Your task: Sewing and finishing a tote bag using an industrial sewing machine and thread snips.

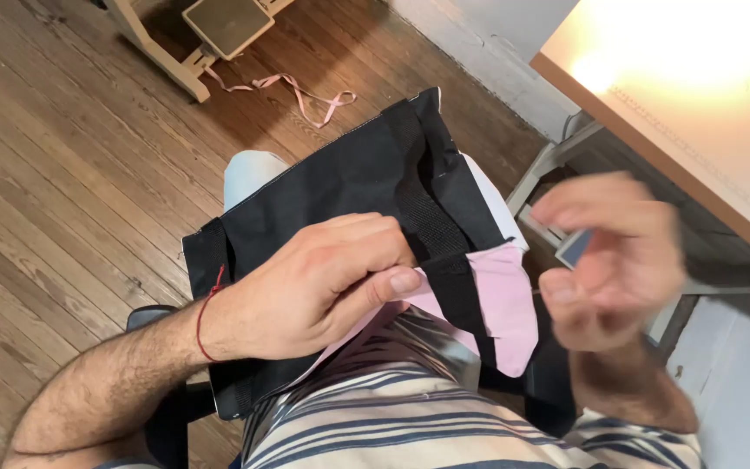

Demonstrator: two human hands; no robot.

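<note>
A wooden plank floor (62, 156) fills the left side of the view. On it, near the top, lies a loose pink ribbon (292, 91), curled beside the pale wooden leg of a piece of furniture (162, 52) with a grey pedal (227, 22) set in it. At the upper right, a light wooden surface (696, 95) glares under bright light, resting on a grey metal frame (549, 169).

Black bag (332, 187) with pink lining (505, 300); blue-and-white striped shirt (392, 417); pink ribbon (292, 91).
</note>
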